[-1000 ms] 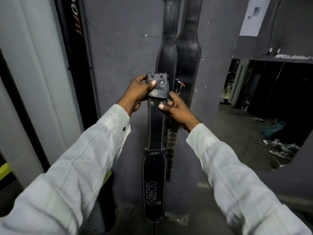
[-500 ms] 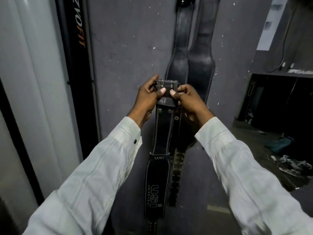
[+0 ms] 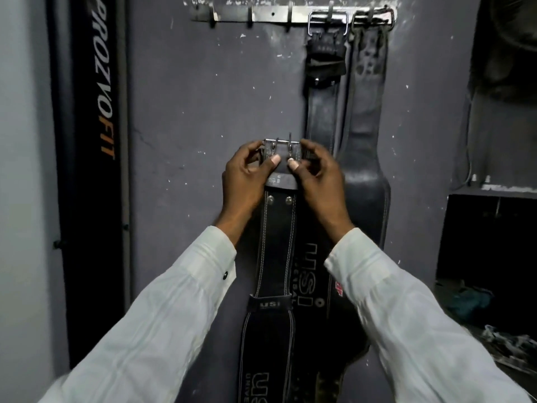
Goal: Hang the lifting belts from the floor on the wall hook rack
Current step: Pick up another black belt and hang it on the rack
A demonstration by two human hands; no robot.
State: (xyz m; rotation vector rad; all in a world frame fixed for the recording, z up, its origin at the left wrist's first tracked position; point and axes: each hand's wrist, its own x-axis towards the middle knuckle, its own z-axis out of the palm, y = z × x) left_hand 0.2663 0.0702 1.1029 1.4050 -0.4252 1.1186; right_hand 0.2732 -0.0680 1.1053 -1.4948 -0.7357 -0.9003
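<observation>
Both hands pinch the buckle end of the belt (image 3: pixel 277 242): the left hand (image 3: pixel 247 181) closes its grip on the left side of the buckle (image 3: pixel 280 145), and the right hand (image 3: pixel 316 181) closes on the right side, thumbs pressed to the leather just below the metal frame. The two prongs stand upright and loose above the frame. The belt hangs straight down between the sleeves, well below the wall hook rack (image 3: pixel 261 14), whose left hooks are bare. Two hung belts (image 3: pixel 345 112) occupy the hooks at the rack's right end. Risks, as judged: the loose prongs may swing across the frame opening and block the hook; the frame may seat only on the hook tip and slip off under the belt's weight; a rightward drift could snag the neighbouring belts.
</observation>
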